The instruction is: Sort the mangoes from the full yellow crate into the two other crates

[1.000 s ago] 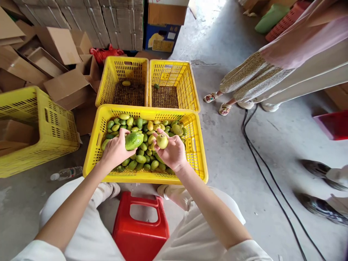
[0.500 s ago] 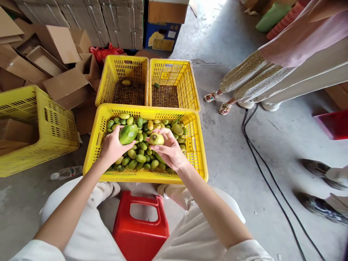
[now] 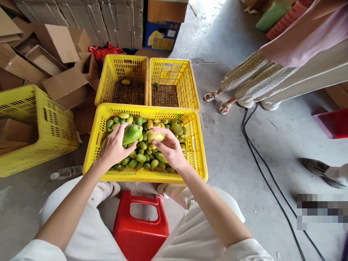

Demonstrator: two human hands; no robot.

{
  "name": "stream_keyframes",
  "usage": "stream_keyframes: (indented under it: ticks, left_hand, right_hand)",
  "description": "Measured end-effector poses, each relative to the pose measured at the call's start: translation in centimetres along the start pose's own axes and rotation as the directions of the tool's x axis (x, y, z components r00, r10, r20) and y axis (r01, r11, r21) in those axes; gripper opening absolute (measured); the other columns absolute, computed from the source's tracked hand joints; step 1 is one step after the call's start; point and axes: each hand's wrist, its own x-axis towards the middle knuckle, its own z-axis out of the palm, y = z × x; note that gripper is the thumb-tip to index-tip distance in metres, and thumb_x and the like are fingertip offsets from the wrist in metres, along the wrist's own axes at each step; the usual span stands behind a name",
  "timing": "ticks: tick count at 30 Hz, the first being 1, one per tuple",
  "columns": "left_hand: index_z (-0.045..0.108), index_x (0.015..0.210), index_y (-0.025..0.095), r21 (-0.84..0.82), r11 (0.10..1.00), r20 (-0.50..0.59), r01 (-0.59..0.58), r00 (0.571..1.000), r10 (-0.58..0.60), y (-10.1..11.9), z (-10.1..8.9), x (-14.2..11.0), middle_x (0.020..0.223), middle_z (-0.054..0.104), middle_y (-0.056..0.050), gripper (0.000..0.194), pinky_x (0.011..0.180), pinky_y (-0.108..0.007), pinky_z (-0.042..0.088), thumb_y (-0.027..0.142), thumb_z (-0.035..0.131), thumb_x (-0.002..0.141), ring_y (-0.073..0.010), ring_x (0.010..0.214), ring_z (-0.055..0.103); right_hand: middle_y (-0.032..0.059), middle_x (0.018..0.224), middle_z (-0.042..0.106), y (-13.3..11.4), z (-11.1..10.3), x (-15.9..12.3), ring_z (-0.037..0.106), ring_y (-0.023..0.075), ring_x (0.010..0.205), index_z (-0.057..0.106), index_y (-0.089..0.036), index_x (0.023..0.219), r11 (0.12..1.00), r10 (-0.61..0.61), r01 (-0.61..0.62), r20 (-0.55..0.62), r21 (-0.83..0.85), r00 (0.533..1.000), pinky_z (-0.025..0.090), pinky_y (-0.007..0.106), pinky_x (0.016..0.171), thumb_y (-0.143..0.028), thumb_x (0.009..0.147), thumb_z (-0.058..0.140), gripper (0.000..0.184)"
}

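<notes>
My left hand (image 3: 115, 146) is closed around a large green lemon (image 3: 132, 134), its glossy skin facing up. Between the thumb and fingers of my right hand (image 3: 171, 150) is a pale yellow lemon (image 3: 156, 136), lying sideways. Both hands hover over a yellow crate (image 3: 145, 177) filled with many green and yellowish lemons (image 3: 141, 158). Behind it stand two more yellow crates side by side. In the back left crate (image 3: 121, 59) lies one yellow lemon (image 3: 125, 82); the back right crate (image 3: 187, 85) has a small green one (image 3: 156, 85).
A red stool (image 3: 141, 232) stands between my legs. On the left are another yellow crate (image 3: 58, 127), a plastic bottle (image 3: 67, 172) and piled cardboard boxes (image 3: 65, 85). Black cables (image 3: 261, 163) cross the floor at right, where people (image 3: 258, 76) stand.
My left hand has shifted slightly right with the green lemon. The yellow lemon in my right hand has turned from end-on to sideways. At far right, a person's feet have moved.
</notes>
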Motion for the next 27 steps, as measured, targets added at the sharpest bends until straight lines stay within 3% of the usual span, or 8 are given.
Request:
stream_keyframes:
  ticks: [3,5,10,16,19,22,24,27]
  left_hand:
    - [0.059,0.134,0.025,0.046,0.997,-0.004,0.067,0.998,-0.067,-0.8,0.6,-0.1,0.135,0.074,-0.015,0.053,0.106,-0.05,0.062,0.039,0.08,0.087,-0.037,0.123,0.076]
    - [0.056,0.127,0.025,0.059,0.986,-0.003,0.153,0.988,-0.153,-1.3,1.0,-0.1,0.13,0.074,-0.014,0.056,0.101,-0.051,0.063,0.036,0.085,0.08,-0.0381,0.116,0.077]
    - [0.053,0.124,0.028,-0.045,0.962,0.038,0.27,0.963,-0.269,-1.7,1.0,-0.1,0.119,0.076,-0.01,0.062,0.097,-0.051,0.064,0.035,0.09,0.074,-0.038,0.11,0.079]
    - [0.063,0.13,0.024,-0.333,0.872,0.202,0.359,0.93,-0.307,-0.2,0.1,0.5,0.131,0.078,-0.012,0.073,0.118,-0.055,0.056,0.043,0.095,0.068,-0.0394,0.129,0.074]
    - [0.067,0.128,0.023,-0.527,0.661,0.311,0.534,0.845,-0.435,0.3,-0.2,0.9,0.129,0.08,-0.013,0.075,0.122,-0.052,0.056,0.055,0.098,0.068,-0.0397,0.136,0.072]
    - [0.066,0.139,0.022,-0.696,0.267,0.522,0.667,0.725,-0.45,0.3,-0.6,1.4,0.126,0.083,-0.015,0.076,0.115,-0.055,0.062,0.072,0.08,0.083,-0.0416,0.133,0.076]
    - [0.064,0.147,0.02,-0.734,0.045,0.623,0.677,0.698,-0.352,0.1,-0.9,1.7,0.126,0.083,-0.016,0.076,0.109,-0.06,0.065,0.07,0.065,0.091,-0.0439,0.128,0.079]
    - [0.063,0.154,0.015,-0.735,-0.098,0.667,0.671,0.689,-0.285,0.1,-1.0,2.0,0.128,0.084,-0.019,0.066,0.103,-0.064,0.068,0.047,0.056,0.097,-0.0436,0.121,0.082]
  right_hand:
    - [0.0002,0.12,0.076,0.6,-0.2,0.3,0.072,0.0195,0.101,0.072,-0.037,0.128,0.998,0.04,-0.038,-0.034,0.048,0.999,0.066,0.035,0.096,-0.02,0.068,0.103,0.069]
    - [-0.0028,0.115,0.076,1.1,-0.5,0.4,0.071,0.0164,0.095,0.069,-0.038,0.13,0.995,0.07,-0.065,-0.062,0.073,0.996,0.066,0.029,0.087,-0.013,0.063,0.103,0.079]
    - [-0.0006,0.109,0.075,1.5,-0.8,0.5,0.066,0.0141,0.09,0.08,-0.026,0.11,0.99,0.136,-0.138,-0.099,-0.015,0.986,0.061,0.023,0.08,-0.015,0.063,0.102,0.053]
    - [-0.0013,0.107,0.077,1.0,-0.5,0.3,0.069,0.0157,0.101,0.082,-0.027,0.103,0.992,0.128,-0.129,-0.074,0.004,0.989,0.06,0.023,0.088,-0.024,0.067,0.103,0.043]
    - [0.0005,0.106,0.08,0.8,-0.5,0.3,0.074,0.017,0.106,0.083,-0.026,0.108,0.973,0.199,-0.192,-0.043,0.13,0.979,0.061,0.026,0.1,-0.033,0.079,0.095,0.033]
    - [0.0043,0.111,0.085,0.7,-1.1,0.5,0.08,0.0227,0.111,0.082,-0.025,0.116,0.892,0.311,-0.307,0.043,0.33,0.949,0.065,0.035,0.106,-0.043,0.088,0.082,0.033]
    - [0.0062,0.114,0.086,0.8,-1.4,0.6,0.082,0.0269,0.113,0.079,-0.025,0.123,0.831,0.361,-0.366,0.095,0.419,0.928,0.068,0.044,0.106,-0.044,0.093,0.075,0.036]
    - [0.0051,0.114,0.086,1.0,-1.7,0.7,0.084,0.0262,0.114,0.074,-0.026,0.131,0.784,0.389,-0.389,0.105,0.484,0.915,0.07,0.046,0.105,-0.033,0.096,0.069,0.036]
